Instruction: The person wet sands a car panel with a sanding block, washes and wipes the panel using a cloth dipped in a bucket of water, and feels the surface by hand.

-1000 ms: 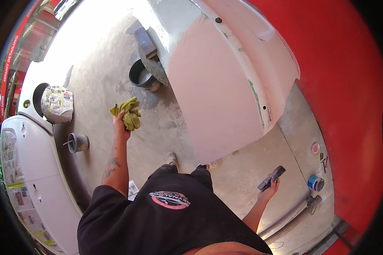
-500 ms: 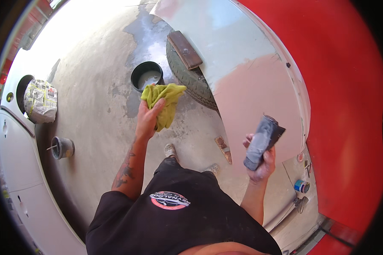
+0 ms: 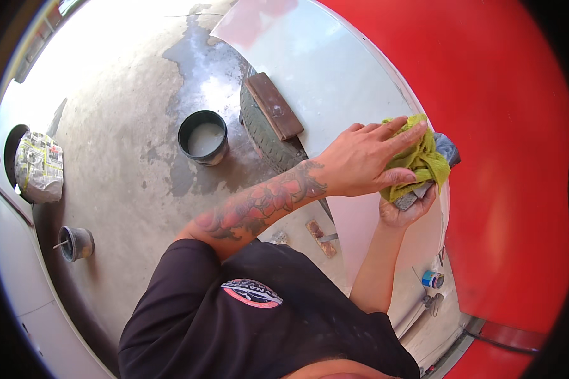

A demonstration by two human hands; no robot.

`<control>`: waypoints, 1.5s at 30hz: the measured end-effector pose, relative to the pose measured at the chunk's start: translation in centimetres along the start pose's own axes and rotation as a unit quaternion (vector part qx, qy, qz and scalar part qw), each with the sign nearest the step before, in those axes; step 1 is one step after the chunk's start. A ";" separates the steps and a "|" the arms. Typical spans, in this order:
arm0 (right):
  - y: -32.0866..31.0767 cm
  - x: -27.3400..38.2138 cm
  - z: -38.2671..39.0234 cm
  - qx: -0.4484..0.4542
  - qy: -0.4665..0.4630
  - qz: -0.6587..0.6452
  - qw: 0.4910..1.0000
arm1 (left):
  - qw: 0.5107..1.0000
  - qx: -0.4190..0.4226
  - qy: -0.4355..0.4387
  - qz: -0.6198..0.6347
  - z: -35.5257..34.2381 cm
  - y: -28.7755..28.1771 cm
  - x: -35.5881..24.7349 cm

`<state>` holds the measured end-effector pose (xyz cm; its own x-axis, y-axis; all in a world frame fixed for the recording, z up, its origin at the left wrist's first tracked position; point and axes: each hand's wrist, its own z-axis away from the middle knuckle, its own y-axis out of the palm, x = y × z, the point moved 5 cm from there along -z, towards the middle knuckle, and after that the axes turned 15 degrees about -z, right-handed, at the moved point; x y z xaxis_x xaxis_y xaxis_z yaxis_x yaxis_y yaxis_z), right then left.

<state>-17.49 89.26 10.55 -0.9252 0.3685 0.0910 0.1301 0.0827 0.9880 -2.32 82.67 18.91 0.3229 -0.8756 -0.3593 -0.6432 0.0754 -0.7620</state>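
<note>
My left hand (image 3: 376, 155) reaches across to the right and presses a yellow-green cloth (image 3: 425, 161) down with its fingers. Under the cloth is a grey sanding block (image 3: 412, 198) wrapped in dark sandpaper, its two ends showing on either side. From below, my right hand (image 3: 406, 212) grips the block, its fingers partly hidden by block and cloth. Both hands are raised in front of a pale car fender (image 3: 354, 69) with pinkish patches.
A black bucket (image 3: 203, 138) of cloudy water stands on the wet concrete floor. A brown block (image 3: 274, 106) rests by a tire (image 3: 259, 129). Red bodywork (image 3: 512, 158) fills the right side. At left are a smaller bucket (image 3: 77, 244), white car panels (image 3: 25, 265) and a paper-covered bundle (image 3: 39, 167).
My left hand has brought the cloth from above the bucket rightward onto the sanding block. My right hand has moved up and slightly right with the block, and the view has shifted.
</note>
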 end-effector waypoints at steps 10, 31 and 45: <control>4.0 2.9 -11.3 0.050 -0.349 0.650 0.673 | 0.937 -0.021 -0.333 -0.100 -8.1 6.8 29.2; 3.1 3.2 -11.1 -0.174 -0.448 0.650 0.589 | 0.846 -0.144 -0.446 -0.255 -15.7 -1.5 75.9; 2.8 3.3 -11.4 -0.119 -0.459 0.639 0.606 | 0.886 -0.180 -0.420 -0.083 -14.7 0.6 57.7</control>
<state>-24.20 80.18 15.03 0.4788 0.3590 0.8012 0.3746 -0.9089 0.1834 5.78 25.17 5.65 0.7392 -0.1860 -0.6473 -0.6693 -0.3101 -0.6752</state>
